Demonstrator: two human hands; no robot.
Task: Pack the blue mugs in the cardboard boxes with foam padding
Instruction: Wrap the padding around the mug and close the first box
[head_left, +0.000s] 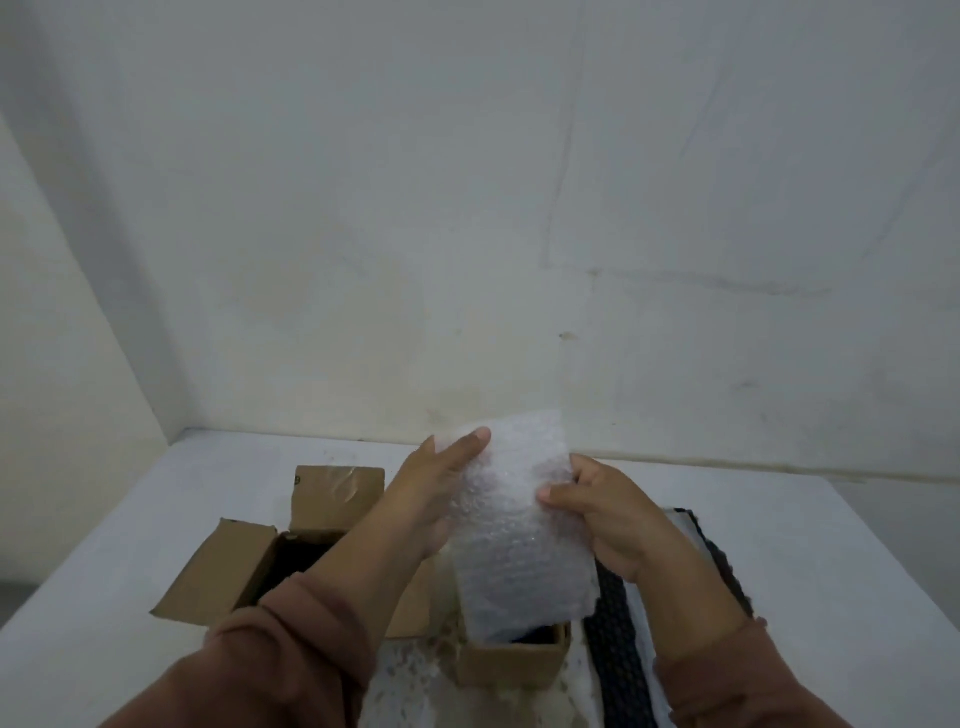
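Bubble wrap sheet (511, 525) is being held up in the air over a small cardboard box (511, 660), its lower edge hanging just at the box's open top, so the dark inside is mostly hidden. No blue mug is showing; whether one is sitting under the wrap or in a box, cannot tell. Left hand (441, 488) is lying flat against the sheet's left side, fingers straight and pressed together, thumb behind and out of sight. Right hand (605, 512) is pinching the sheet's right edge between thumb and curled fingers. Both brown sleeves are running off the bottom edge. To the left, a second cardboard box (270, 561) is standing open with flaps spread; the left forearm is covering part of it, interior too dark to read. Right of the small box, a black mesh-like mat (623, 649) is lying on the white table (857, 545), partly covered by the right arm. More bubble wrap is lying blurred at the bottom.
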